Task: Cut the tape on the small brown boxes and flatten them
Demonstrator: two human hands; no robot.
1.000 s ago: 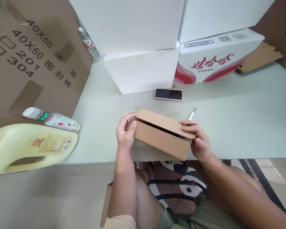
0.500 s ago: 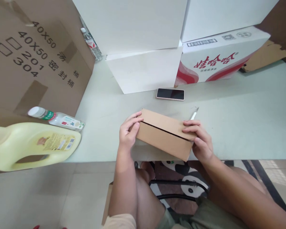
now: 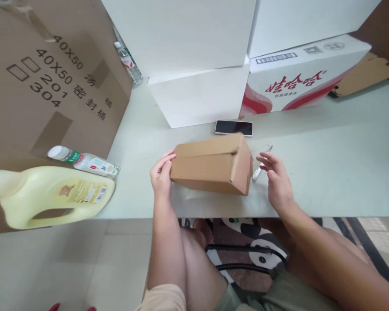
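Note:
A brown cardboard box is held a little above the table's front part, its right end tilted toward me. My left hand grips its left end, thumb on the near side and fingers over the top. To the right, my right hand is apart from the box, fingers loosely bent with nothing between them. Just beneath its fingertips lies a slim white tool with a pointed tip, perhaps a craft knife. Past the box, a phone rests screen up on the pale table.
White cartons and a red-and-white printed carton stand along the back. At left are a large brown carton, a yellow jug, a lying bottle and a water bottle.
My right hand has let go of the box and moved slightly right. In my left hand the box has turned, its right end swinging up and away from me.

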